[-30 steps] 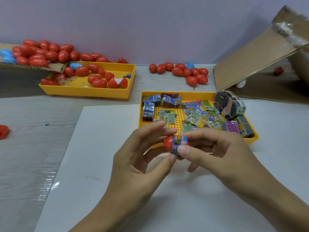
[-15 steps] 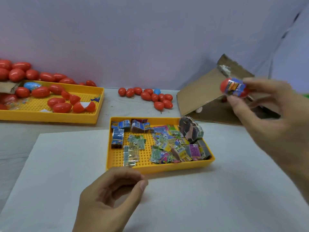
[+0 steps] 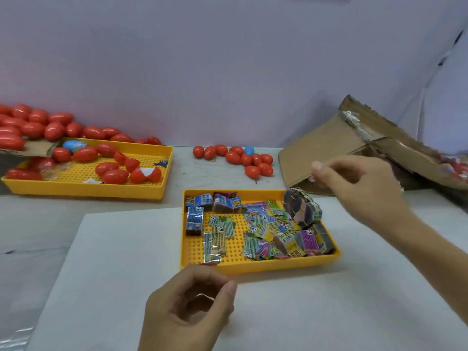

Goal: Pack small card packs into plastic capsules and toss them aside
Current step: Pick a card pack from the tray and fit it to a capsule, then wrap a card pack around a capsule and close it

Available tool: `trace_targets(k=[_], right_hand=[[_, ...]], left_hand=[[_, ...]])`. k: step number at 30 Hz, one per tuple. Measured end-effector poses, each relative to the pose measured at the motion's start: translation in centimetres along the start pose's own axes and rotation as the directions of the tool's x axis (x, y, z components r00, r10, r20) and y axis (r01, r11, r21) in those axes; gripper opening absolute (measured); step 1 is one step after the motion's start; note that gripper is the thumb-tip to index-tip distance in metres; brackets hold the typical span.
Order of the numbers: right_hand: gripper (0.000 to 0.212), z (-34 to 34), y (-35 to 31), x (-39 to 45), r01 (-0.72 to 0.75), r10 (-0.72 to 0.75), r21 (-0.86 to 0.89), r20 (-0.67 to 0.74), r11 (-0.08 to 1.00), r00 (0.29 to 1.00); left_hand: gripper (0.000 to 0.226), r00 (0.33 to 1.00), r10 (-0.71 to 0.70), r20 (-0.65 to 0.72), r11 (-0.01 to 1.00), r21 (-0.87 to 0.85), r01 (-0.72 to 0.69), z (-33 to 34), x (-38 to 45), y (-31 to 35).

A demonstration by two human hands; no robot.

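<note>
My right hand (image 3: 354, 188) hangs above the far right corner of the card tray (image 3: 258, 266), fingers (image 3: 317, 171) loosely curled with nothing in them that I can see. My left hand (image 3: 187, 307) hovers over the white sheet (image 3: 114, 262) at the near edge of the tabletop (image 3: 30, 224), just in front of the tray, fingers and thumb curled into a loose ring around empty air.

I judge the step in hand to be the gap between one capsule and the next: neither hand carries a capsule or a pack. The card packs (image 3: 266, 229) lie heaped in the tray in the middle of the tabletop, with a bundled roll of them (image 3: 301, 209) at its far right corner. Empty red capsules (image 3: 111, 173) sit in the second tray (image 3: 83, 191) toward the far left, and more capsules (image 3: 238, 158) lie loose along the far edge.

The next move calls for one pack pinched out of the heap and one capsule fetched from the left tray, which is a long reach for my left hand.

The cardboard box (image 3: 329, 150) at the far right is cut by the frame; something red shows blurred inside it, probably filled capsules, but I cannot be sure. My right hand is smeared with motion, so its fingertips are hard to read. The far left capsule pile runs out of view.
</note>
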State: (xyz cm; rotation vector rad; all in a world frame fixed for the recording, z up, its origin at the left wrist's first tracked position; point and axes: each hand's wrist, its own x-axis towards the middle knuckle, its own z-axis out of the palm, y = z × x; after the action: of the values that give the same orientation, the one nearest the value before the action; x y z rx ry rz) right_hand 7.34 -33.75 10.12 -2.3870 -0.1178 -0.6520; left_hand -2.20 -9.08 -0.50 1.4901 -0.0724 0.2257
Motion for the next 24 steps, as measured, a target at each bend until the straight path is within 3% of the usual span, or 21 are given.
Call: trace_targets(k=[2, 6, 9, 13, 17, 19, 21, 23, 24], right_hand=[[0.007, 4.0, -0.3, 0.5, 0.046, -0.035, -0.081, 0.141, 0.996, 0.989], [0.031, 10.2, 0.2, 4.6, 0.049, 0.017, -0.225, 0.285, 0.973, 0.958], [0.035, 13.4, 1.2, 7.3, 0.045, 0.098, -0.351, 0.380, 0.935, 0.920], [0.024, 15.1, 2.6, 9.0, 0.022, 0.160, -0.449, 0.365, 0.893, 0.917], [0.008, 14.4, 2.8, 9.1, -0.036, 0.185, -0.480, 0.266, 0.876, 0.946], [0.014, 13.4, 1.7, 8.6, -0.011, 0.118, -0.406, 0.240, 0.914, 0.963], [0.026, 11.7, -0.5, 7.4, 0.016, 0.039, -0.201, 0.267, 0.980, 0.963], [0.034, 9.5, -3.1, 4.9, -0.129, 0.060, 0.162, 0.375, 0.978, 0.925], [0.032, 8.4, -4.5, 3.1, -0.263, 0.071, 0.357, 0.471, 0.896, 0.879]], left_hand=[[0.014, 1.000, 0.002, -0.005, 1.000, 0.019, -0.001, -0.1, 0.0, 0.0], [0.007, 1.000, -0.004, -0.004, 0.999, 0.033, 0.004, -0.2, 0.1, -0.3], [0.008, 1.000, -0.007, 0.003, 1.000, 0.030, 0.007, -0.2, 0.2, -0.3], [0.019, 1.000, 0.013, 0.003, 1.000, 0.021, -0.013, -0.3, 0.4, -0.3], [0.008, 1.000, 0.017, 0.009, 1.000, 0.009, -0.017, -0.3, 0.4, -0.5], [0.011, 0.999, 0.025, 0.019, 1.000, 0.000, -0.025, -0.4, 0.4, -0.5], [0.018, 0.999, 0.037, 0.011, 0.999, -0.030, -0.037, -0.4, 0.4, -0.4], [0.018, 0.998, 0.067, -0.016, 0.996, -0.063, -0.068, -0.4, 0.4, -0.4], [0.017, 0.995, 0.095, -0.034, 0.992, -0.076, -0.097, -0.4, 0.2, -0.3]])
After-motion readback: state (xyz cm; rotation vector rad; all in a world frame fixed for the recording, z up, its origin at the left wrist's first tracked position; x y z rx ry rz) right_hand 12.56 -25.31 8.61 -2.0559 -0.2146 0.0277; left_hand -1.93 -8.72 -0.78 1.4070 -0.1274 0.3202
